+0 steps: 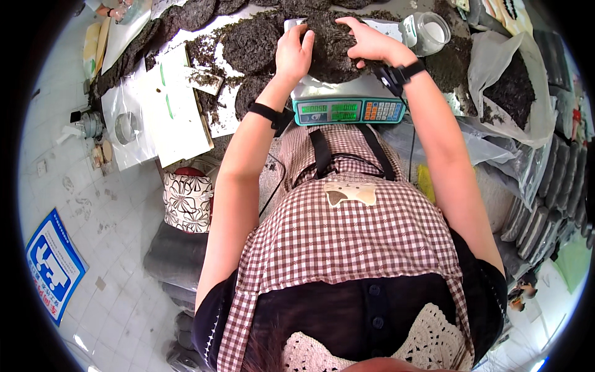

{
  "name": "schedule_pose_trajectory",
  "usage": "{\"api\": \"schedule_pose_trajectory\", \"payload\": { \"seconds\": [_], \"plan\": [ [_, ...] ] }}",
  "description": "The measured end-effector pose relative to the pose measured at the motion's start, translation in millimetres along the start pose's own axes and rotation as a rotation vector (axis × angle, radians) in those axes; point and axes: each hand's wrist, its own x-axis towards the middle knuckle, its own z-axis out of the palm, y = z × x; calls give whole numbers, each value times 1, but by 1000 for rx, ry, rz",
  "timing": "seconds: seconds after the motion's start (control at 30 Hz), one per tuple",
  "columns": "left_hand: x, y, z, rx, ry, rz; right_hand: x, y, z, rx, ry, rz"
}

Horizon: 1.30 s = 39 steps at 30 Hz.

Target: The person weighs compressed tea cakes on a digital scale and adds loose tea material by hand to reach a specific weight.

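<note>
A dark, fibrous round cake (331, 54) sits on the pan of a teal-and-white digital scale (348, 113), and hides most of that pan. My left hand (295, 54) presses against the cake's left edge, its thumb and fingers on the rim. On the opposite edge, my right hand (375, 44) grips with curled fingers and thumb. The cake is held between both hands. Black bands circle both wrists. More dark cakes of the same kind, one a flat round cake (249, 51) left of the scale, lie on the table among loose crumbs.
A clear jar (427, 33) stands right of the scale, and a clear plastic bag (527, 87) of loose dark material lies beyond it. White sheets (176, 105) overhang the table's left edge. Several filled dark bags (555, 186) are stacked at the right.
</note>
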Motion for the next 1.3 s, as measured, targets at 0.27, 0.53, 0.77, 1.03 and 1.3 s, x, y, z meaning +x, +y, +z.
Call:
{"api": "schedule_pose_trajectory", "payload": {
  "seconds": [0.27, 0.53, 0.77, 1.03, 1.3],
  "plan": [
    [14, 10, -44, 32, 98, -35, -65, 60, -45, 235, 411, -167],
    [-6, -20, -61, 194, -78, 136, -100, 108, -12, 1139, 355, 4],
    [6, 9, 20, 457, -128, 293, -20, 90, 11, 829, 365, -101],
    [19, 10, 20, 329, -91, 207, 26, 83, -23, 621, 154, 9],
    [-66, -83, -73, 178, 299, -456, 101, 72, -132, 1221, 149, 85]
  ]
}}
